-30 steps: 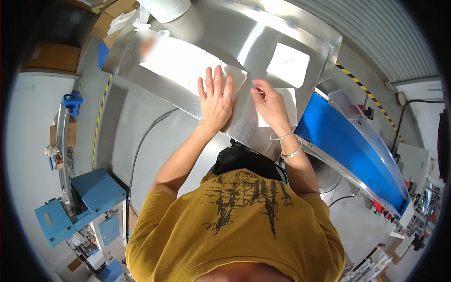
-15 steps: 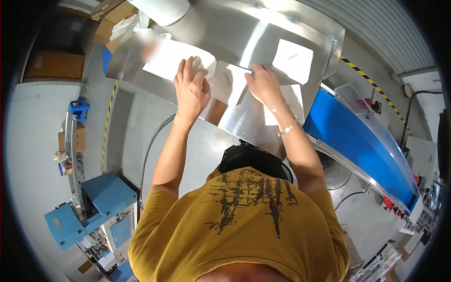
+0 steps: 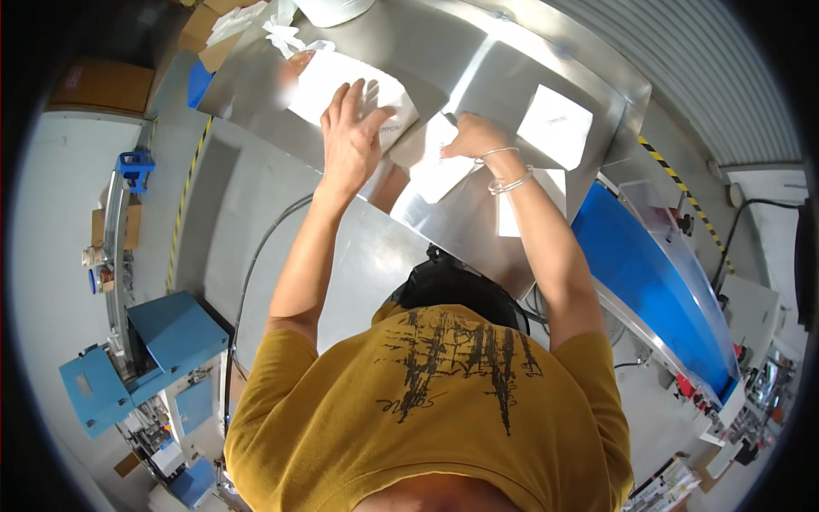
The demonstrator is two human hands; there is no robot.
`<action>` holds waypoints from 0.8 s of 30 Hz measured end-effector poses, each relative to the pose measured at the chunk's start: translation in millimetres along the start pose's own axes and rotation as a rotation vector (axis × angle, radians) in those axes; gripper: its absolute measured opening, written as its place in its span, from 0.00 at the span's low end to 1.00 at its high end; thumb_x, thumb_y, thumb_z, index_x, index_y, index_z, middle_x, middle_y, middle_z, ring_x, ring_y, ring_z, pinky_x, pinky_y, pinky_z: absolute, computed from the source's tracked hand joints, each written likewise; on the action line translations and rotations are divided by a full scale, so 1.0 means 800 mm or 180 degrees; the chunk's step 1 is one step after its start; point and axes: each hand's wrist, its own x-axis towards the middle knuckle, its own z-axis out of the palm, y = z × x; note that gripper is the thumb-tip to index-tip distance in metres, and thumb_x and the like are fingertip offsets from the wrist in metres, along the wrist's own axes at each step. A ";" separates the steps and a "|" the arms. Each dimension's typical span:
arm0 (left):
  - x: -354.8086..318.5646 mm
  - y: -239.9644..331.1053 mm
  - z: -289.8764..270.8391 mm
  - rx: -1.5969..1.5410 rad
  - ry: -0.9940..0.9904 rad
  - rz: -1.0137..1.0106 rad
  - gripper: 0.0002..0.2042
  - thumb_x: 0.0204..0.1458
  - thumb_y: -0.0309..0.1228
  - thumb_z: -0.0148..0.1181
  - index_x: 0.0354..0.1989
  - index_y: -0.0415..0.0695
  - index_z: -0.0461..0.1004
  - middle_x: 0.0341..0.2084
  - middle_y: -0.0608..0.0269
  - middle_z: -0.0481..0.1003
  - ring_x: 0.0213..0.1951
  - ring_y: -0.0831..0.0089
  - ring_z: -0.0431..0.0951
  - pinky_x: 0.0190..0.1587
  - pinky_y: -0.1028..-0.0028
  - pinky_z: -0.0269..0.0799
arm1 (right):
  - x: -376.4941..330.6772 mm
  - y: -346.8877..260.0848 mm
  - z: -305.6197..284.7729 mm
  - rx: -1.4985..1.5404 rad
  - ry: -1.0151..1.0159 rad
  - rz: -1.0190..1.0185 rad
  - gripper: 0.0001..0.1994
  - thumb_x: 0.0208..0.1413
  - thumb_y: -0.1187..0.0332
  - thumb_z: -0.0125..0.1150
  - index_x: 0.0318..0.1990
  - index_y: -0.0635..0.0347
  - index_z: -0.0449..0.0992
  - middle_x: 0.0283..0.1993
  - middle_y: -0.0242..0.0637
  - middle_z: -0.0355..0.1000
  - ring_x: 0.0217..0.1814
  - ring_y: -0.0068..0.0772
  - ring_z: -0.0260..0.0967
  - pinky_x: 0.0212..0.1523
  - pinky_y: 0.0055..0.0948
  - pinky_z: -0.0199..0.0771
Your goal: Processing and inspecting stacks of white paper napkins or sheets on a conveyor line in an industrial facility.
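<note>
My left hand point(image 3: 352, 141) rests on the near right part of a row of white packets point(image 3: 341, 75), its fingers spread over their surface. Just right of it, my right hand point(image 3: 476, 138) grips the right side of a single white packet point(image 3: 432, 164) that bears dark print. That packet lies tilted over the near edge of the steel table. Farther right, a flat white packet point(image 3: 554, 126) with print lies by itself. A second white packet point(image 3: 553, 192) lies partly behind my right forearm.
The shiny steel table point(image 3: 431, 64) has a raised rim at its right. A blue conveyor belt point(image 3: 648, 282) runs beside it on the right. Left of the table stands a blue machine point(image 3: 171, 337). A white roll point(image 3: 333, 7) and cardboard box point(image 3: 209, 34) sit at the far left.
My right hand has come to grip the packet's side, and that packet has turned and shifted right. The left hand has moved onto the row's near end. The whole view has swung slightly.
</note>
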 end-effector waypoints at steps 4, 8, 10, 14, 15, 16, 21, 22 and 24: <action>0.000 -0.005 0.000 0.0385 -0.0267 0.0241 0.24 0.43 0.19 0.56 0.49 0.60 0.76 0.62 0.48 0.57 0.62 0.44 0.57 0.56 0.53 0.59 | -0.002 0.016 0.003 0.0199 -0.0422 -0.0090 0.30 0.32 0.58 0.73 0.45 0.68 0.74 0.48 0.52 0.73 0.54 0.49 0.70 0.54 0.36 0.70; 0.003 -0.014 -0.001 0.0102 -0.0237 0.0038 0.25 0.44 0.20 0.56 0.52 0.61 0.75 0.63 0.48 0.56 0.61 0.42 0.57 0.56 0.53 0.60 | -0.016 0.031 0.017 0.0822 0.0037 -0.0192 0.29 0.35 0.58 0.73 0.42 0.70 0.74 0.43 0.49 0.75 0.45 0.42 0.74 0.46 0.33 0.71; 0.004 -0.013 -0.004 0.0081 -0.0279 0.0008 0.25 0.46 0.20 0.56 0.52 0.62 0.75 0.63 0.48 0.56 0.61 0.44 0.57 0.56 0.53 0.60 | -0.019 0.040 0.021 0.1185 0.0038 -0.0065 0.28 0.37 0.58 0.74 0.42 0.70 0.74 0.43 0.47 0.75 0.45 0.38 0.74 0.46 0.31 0.71; 0.003 -0.019 -0.006 0.0017 -0.0327 0.0018 0.24 0.46 0.20 0.56 0.51 0.61 0.75 0.63 0.48 0.57 0.61 0.46 0.58 0.58 0.53 0.58 | -0.020 0.053 0.019 0.2424 -0.0322 0.0071 0.21 0.51 0.58 0.66 0.43 0.69 0.74 0.39 0.38 0.75 0.42 0.27 0.70 0.43 0.25 0.69; 0.003 -0.020 -0.006 0.0017 -0.0325 0.0018 0.24 0.46 0.20 0.56 0.51 0.61 0.75 0.63 0.48 0.57 0.61 0.46 0.58 0.58 0.53 0.58 | -0.021 0.051 0.012 0.2370 -0.0336 0.0199 0.20 0.56 0.58 0.62 0.44 0.69 0.74 0.39 0.37 0.74 0.41 0.25 0.70 0.41 0.23 0.68; 0.003 -0.021 -0.006 -0.0105 -0.0330 0.0006 0.24 0.46 0.20 0.57 0.51 0.61 0.75 0.63 0.48 0.57 0.61 0.46 0.58 0.58 0.53 0.57 | -0.023 0.050 0.011 0.2130 -0.0184 0.0195 0.19 0.59 0.57 0.58 0.44 0.68 0.74 0.38 0.36 0.74 0.40 0.24 0.69 0.41 0.22 0.68; 0.000 -0.028 -0.008 -0.0484 -0.0284 0.0033 0.23 0.45 0.20 0.57 0.50 0.59 0.76 0.62 0.47 0.57 0.62 0.46 0.57 0.60 0.53 0.55 | -0.029 0.039 -0.003 0.2093 0.0100 0.0158 0.19 0.57 0.58 0.60 0.46 0.68 0.73 0.39 0.38 0.75 0.41 0.24 0.70 0.41 0.22 0.68; 0.000 -0.027 -0.011 -0.0492 -0.0366 0.0018 0.24 0.45 0.20 0.57 0.51 0.59 0.76 0.62 0.47 0.57 0.63 0.46 0.56 0.61 0.53 0.54 | -0.030 0.038 -0.005 0.2297 0.0121 0.0051 0.19 0.57 0.59 0.60 0.46 0.68 0.72 0.40 0.39 0.75 0.41 0.24 0.70 0.41 0.22 0.68; 0.001 -0.026 -0.015 -0.0491 -0.0447 0.0016 0.24 0.45 0.20 0.56 0.51 0.59 0.75 0.63 0.47 0.57 0.63 0.46 0.56 0.61 0.53 0.54 | -0.029 0.040 -0.012 0.2137 -0.0008 -0.0016 0.19 0.57 0.60 0.61 0.47 0.68 0.71 0.40 0.40 0.75 0.41 0.24 0.70 0.41 0.23 0.68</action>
